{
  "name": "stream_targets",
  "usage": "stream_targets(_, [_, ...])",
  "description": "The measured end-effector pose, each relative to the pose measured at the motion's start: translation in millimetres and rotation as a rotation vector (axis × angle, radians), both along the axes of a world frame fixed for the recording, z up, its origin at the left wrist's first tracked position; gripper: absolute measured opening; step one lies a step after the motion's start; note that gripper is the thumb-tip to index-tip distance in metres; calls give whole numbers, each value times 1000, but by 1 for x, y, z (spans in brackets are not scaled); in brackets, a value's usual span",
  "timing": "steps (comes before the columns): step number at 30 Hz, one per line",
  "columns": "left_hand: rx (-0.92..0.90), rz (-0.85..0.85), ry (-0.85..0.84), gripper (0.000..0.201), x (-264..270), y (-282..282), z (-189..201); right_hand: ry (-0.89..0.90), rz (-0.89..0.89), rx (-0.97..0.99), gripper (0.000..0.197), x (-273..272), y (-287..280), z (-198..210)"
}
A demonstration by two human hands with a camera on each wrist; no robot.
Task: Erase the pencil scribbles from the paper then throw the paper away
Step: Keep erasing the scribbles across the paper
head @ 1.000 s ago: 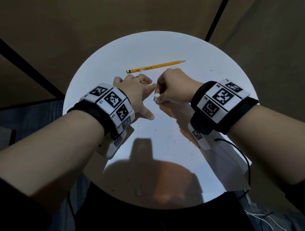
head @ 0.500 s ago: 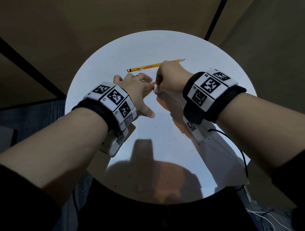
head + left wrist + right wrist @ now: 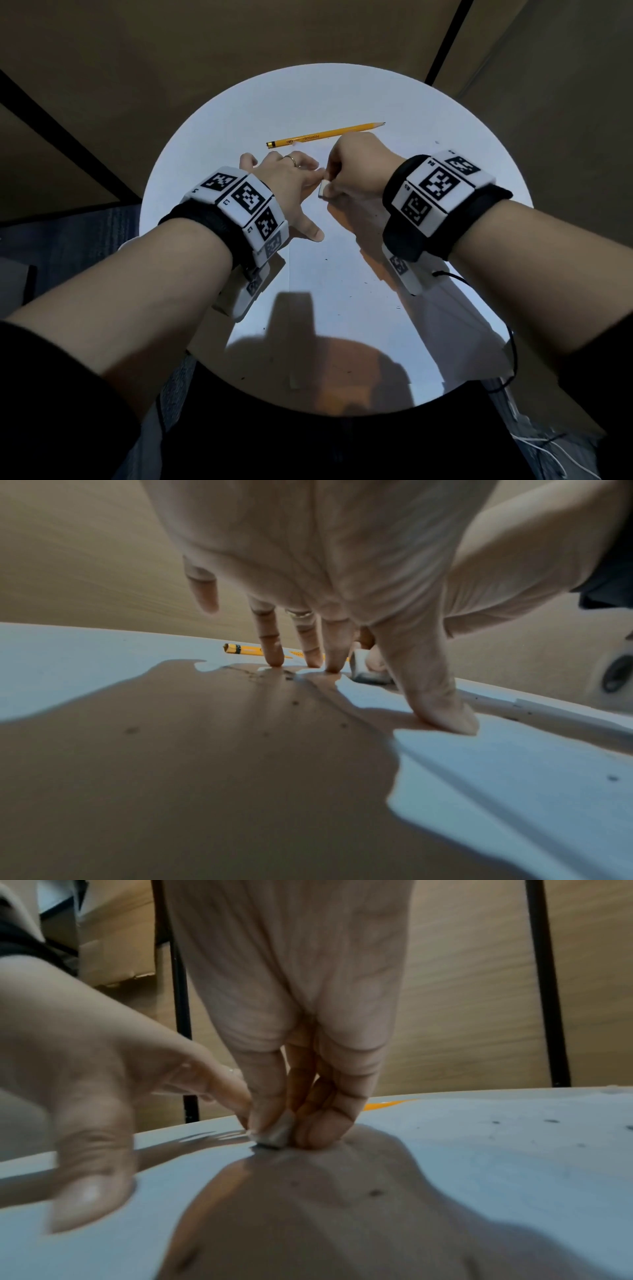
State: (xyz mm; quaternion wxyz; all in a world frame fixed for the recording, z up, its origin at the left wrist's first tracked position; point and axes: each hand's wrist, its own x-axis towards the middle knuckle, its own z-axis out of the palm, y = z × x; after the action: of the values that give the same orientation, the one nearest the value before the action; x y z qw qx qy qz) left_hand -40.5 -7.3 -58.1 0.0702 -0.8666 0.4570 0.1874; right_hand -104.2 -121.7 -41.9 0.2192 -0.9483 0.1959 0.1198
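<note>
A white sheet of paper [image 3: 342, 274] lies on the round white table [image 3: 239, 113], its near right corner hanging past the rim. My left hand [image 3: 294, 171] presses it flat with straight, spread fingers [image 3: 274, 653]. Faint pencil scribbles [image 3: 246, 670] show just ahead of those fingertips. My right hand [image 3: 346, 171] pinches a small white eraser [image 3: 323, 188], whose dirty end touches the paper [image 3: 445, 1150] right beside the left index finger. In the wrist views the eraser [image 3: 277, 1134] [image 3: 366, 669] sits between thumb and curled fingers.
A yellow pencil [image 3: 325, 135] lies on the table just beyond both hands, also seen as the pencil [image 3: 240, 649]. Dark eraser crumbs [image 3: 346, 371] dot the paper. A black cable [image 3: 512, 342] hangs off the table's right rim. Brown wall panels and a black post [image 3: 178, 1015] stand behind.
My right hand rubbed the eraser away from me toward the pencil, then drew it back a little. The left hand stayed pressed on the paper.
</note>
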Motion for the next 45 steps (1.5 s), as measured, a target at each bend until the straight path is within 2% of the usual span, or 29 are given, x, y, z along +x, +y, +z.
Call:
stream_targets(2, [16,3,-10,87,-2,1,1,-18,-16,-14,27,-3,6,2])
stream_targets(5, [19,8,-6,81,-7,3,3,61,60,23,24,-17,17,4])
stream_targets(10, [33,28,4,90,-16,11,3,67,88,28,17,-37,27,2])
stream_targets(13, [-17,103,91,88,-25,23,1,49,29,74,20,-40,26,-2])
stream_targets(16, [-138,267,210,80,-35,34,3,24,-29,138,22,-43,24,-2])
stream_targets(21, [-247,358,356,64,-46,42,8,-19,-25,123,8,-50,32,-2])
stream_targets(27, [-180,227,281,53,-53,48,13,38,55,126,15,-67,52,-8])
stream_targets(33, [-128,111,243,72,-53,54,13,10,16,68,23,-61,41,-4])
stream_targets(39, [-7,20,197,93,-44,67,9,13,-20,19,20,-52,20,1])
stream_targets(45, [66,-88,61,94,-38,59,4,-42,0,-53,19,-50,24,-1])
